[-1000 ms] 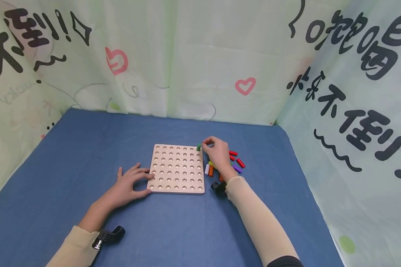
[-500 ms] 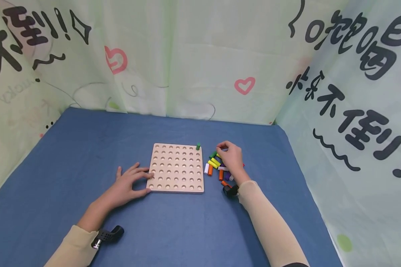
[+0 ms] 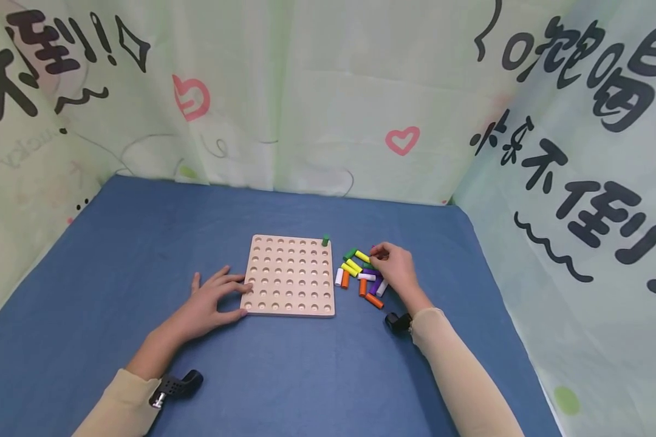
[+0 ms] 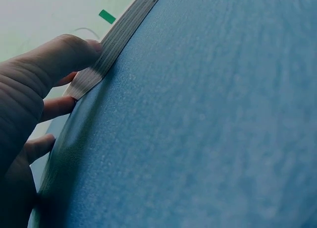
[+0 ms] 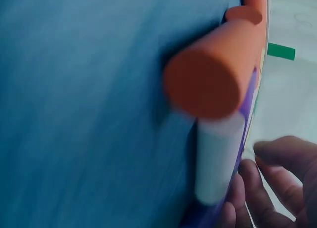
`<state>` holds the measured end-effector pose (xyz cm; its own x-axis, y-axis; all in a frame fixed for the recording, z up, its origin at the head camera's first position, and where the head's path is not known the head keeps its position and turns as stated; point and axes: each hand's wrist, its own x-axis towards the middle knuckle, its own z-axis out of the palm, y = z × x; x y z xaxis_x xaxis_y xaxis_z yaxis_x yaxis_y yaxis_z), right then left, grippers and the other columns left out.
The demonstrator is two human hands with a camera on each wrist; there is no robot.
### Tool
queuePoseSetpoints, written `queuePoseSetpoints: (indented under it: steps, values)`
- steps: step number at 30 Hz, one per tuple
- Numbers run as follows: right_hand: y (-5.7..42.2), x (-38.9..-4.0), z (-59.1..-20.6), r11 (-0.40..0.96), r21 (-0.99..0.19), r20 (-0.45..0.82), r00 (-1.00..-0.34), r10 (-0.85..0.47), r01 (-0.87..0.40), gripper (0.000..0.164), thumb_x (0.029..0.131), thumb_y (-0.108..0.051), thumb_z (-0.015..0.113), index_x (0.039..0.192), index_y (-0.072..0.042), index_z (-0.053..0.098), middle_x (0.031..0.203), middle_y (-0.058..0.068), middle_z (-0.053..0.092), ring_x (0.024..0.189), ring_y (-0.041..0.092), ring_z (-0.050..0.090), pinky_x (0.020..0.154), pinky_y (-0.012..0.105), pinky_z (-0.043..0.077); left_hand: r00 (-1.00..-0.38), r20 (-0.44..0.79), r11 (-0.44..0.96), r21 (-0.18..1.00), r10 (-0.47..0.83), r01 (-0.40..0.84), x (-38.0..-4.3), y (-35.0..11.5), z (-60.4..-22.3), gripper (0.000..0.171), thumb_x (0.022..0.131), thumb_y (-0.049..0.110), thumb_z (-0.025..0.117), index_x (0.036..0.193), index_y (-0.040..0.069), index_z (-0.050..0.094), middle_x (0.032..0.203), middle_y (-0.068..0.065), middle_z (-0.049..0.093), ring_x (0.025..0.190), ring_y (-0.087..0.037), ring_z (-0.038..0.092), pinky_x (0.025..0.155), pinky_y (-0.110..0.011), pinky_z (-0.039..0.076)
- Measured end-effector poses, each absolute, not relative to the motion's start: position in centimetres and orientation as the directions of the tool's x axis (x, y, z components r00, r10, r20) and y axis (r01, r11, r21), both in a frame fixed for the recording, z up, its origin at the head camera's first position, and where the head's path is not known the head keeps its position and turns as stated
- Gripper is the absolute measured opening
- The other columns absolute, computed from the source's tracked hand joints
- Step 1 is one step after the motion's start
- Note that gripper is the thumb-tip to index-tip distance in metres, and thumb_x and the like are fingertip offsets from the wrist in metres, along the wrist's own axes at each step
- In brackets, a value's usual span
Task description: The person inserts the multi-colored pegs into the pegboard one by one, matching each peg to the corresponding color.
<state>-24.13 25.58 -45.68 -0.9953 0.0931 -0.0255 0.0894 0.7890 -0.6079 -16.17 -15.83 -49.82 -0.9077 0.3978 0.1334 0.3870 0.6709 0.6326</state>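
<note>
A pale wooden square pegboard with rows of round holes (image 3: 282, 289) lies flat on the blue-covered worktop (image 3: 284, 376), a green cylindrical peg (image 3: 325, 241) upright in its far right corner. The left hand (image 3: 210, 303), fingers spread wide, touches the board's left edge. The right hand (image 3: 398, 268) is at the multicoloured loose cylindrical pegs (image 3: 367, 277) beside the board, fingers narrowed; whether they hold one, I cannot tell. Pale green printed fabric (image 3: 333, 91) hangs behind.

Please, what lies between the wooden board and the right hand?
Loose pegs of several colours, including yellow, white and orange, lie there on the blue surface; the head view shows this.
</note>
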Motion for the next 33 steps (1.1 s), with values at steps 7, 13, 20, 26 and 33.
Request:
queuePoseSetpoints:
  steps: [7, 13, 20, 26, 33]
  values:
    - [26.4, -23.5, -45.3, 0.824, -0.561, -0.107, -0.994, 0.025, 0.081, 0.017, 0.096, -0.014, 0.072, 0.112, -0.007, 0.072, 0.111, 0.013, 0.073, 0.098, 0.026, 0.067, 0.087, 0.041, 0.058, -0.909, 0.131, 0.676, 0.629, 0.395, 0.384, -16.1, -15.8, -49.9, 0.044, 0.089, 0.027, 0.083, 0.131, 0.018, 0.072, 0.148, -0.016, 0.058, 0.152, -0.05, 0.026, 0.11, -0.084, -0.006]
    - [26.3, -23.4, -45.4, 0.825, -0.559, -0.113, -0.993, 0.02, 0.08, 0.018, 0.096, -0.016, 0.074, 0.112, -0.008, 0.072, 0.111, 0.012, 0.073, 0.095, 0.024, 0.066, 0.085, 0.04, 0.057, -0.909, 0.132, 0.672, 0.633, 0.395, 0.384, -16.0, -15.8, -49.8, 0.044, 0.089, 0.026, 0.083, 0.13, 0.018, 0.072, 0.148, -0.016, 0.058, 0.152, -0.05, 0.026, 0.11, -0.084, -0.006]
    - [25.8, -23.8, -45.8, 0.826, -0.559, -0.11, -0.994, 0.019, 0.078, 0.014, 0.096, -0.016, 0.073, 0.108, -0.009, 0.07, 0.105, 0.01, 0.072, 0.092, 0.023, 0.064, 0.085, 0.04, 0.057, -0.906, 0.135, 0.669, 0.633, 0.401, 0.39, -16.1, -15.6, -49.9, 0.043, 0.089, 0.028, 0.083, 0.13, 0.019, 0.072, 0.148, -0.016, 0.058, 0.152, -0.05, 0.027, 0.11, -0.084, -0.005]
    - [25.3, -24.0, -45.7, 0.824, -0.566, -0.083, -0.996, -0.024, 0.027, 0.02, 0.098, -0.014, 0.07, 0.117, -0.01, 0.07, 0.114, 0.012, 0.072, 0.102, 0.026, 0.067, 0.093, 0.044, 0.057, -0.909, 0.132, 0.674, 0.63, 0.396, 0.386, -16.2, -15.7, -50.0, 0.044, 0.088, 0.028, 0.083, 0.13, 0.02, 0.072, 0.148, -0.016, 0.058, 0.152, -0.05, 0.027, 0.11, -0.085, -0.005]
    - [25.2, -24.1, -45.5, 0.835, -0.55, -0.032, -0.998, -0.058, -0.031, 0.027, 0.101, -0.013, 0.064, 0.128, -0.013, 0.07, 0.121, 0.014, 0.068, 0.106, 0.029, 0.064, 0.094, 0.047, 0.055, -0.909, 0.133, 0.676, 0.629, 0.394, 0.385, -16.1, -15.8, -49.9, 0.044, 0.088, 0.028, 0.084, 0.129, 0.019, 0.072, 0.147, -0.016, 0.059, 0.152, -0.05, 0.026, 0.11, -0.084, -0.005]
